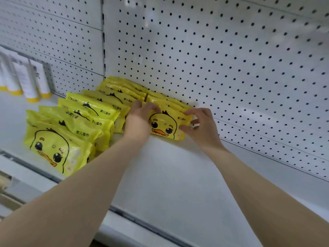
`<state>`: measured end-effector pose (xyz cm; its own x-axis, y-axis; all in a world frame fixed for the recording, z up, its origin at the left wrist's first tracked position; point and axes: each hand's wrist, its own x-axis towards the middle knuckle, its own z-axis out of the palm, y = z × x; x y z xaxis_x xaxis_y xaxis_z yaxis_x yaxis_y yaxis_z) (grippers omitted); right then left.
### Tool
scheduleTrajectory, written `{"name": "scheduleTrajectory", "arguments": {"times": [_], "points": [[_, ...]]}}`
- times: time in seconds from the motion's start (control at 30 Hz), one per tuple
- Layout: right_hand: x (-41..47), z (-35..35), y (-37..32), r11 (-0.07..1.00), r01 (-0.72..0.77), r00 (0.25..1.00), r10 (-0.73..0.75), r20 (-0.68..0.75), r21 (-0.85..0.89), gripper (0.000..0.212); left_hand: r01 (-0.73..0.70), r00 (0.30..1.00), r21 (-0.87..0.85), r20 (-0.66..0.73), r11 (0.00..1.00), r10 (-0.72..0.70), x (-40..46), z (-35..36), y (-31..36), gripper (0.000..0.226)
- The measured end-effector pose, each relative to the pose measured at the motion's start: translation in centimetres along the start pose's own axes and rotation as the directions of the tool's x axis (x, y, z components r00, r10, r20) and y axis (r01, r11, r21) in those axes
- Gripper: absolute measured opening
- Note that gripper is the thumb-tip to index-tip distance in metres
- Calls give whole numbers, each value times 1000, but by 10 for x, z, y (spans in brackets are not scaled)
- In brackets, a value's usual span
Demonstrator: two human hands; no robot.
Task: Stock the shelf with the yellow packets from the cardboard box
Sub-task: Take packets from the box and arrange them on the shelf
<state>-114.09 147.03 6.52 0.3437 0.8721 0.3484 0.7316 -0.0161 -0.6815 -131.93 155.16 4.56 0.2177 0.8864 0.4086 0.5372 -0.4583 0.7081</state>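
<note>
Hands frame the soft, glossy yellow duck-print plastic packet (168, 124) at the far middle of the white metal shelf (169, 175): left hand (140, 118) and right hand (199, 125) pinch its side edges; light, squashy, probably slippery, so hold the seams.

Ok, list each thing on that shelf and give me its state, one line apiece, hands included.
Front duck packet: upright at the head of the right row, held at both ends.
Left hand: fingers curled over the packet's left top edge.
Right hand: pinching the packet's right end.
Left row of packets: standing, leaning back, overlapped.
Right row behind: short, against the pegboard.
White bottles: upright, caps down, blurred.
Shelf: bare on this side.
</note>
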Motion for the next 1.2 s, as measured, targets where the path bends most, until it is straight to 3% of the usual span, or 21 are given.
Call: {"name": "scheduleTrajectory", "arguments": {"times": [0.17, 0.27, 0.5, 0.83, 1.07, 1.2], "points": [[2, 10, -4, 998, -9, 998, 6, -68, -56, 27, -43, 999, 106, 24, 993, 41, 2, 17, -6, 55], [2, 16, -6, 997, -48, 993, 41, -110, -66, 28, -96, 991, 206, 110, 974, 74, -5, 19, -8, 65], [-18, 13, -9, 980, -154, 979, 134, -157, -123, 48, -115, 974, 311, 223, 943, 46, -23, 6, 3, 70], [-105, 6, -57, 974, -109, 987, 82, -139, -199, 37, -179, 945, 46, 287, 983, 159, -80, -46, 28, 64], [-179, 17, -99, 978, -102, 984, 73, -160, -180, 30, -224, 926, -82, 294, 971, 239, -137, -103, 19, 48], [-227, 36, -122, 984, -67, 980, 33, -194, -168, 30, -205, 924, -178, 288, 962, 250, -177, -137, 5, 49]]}}
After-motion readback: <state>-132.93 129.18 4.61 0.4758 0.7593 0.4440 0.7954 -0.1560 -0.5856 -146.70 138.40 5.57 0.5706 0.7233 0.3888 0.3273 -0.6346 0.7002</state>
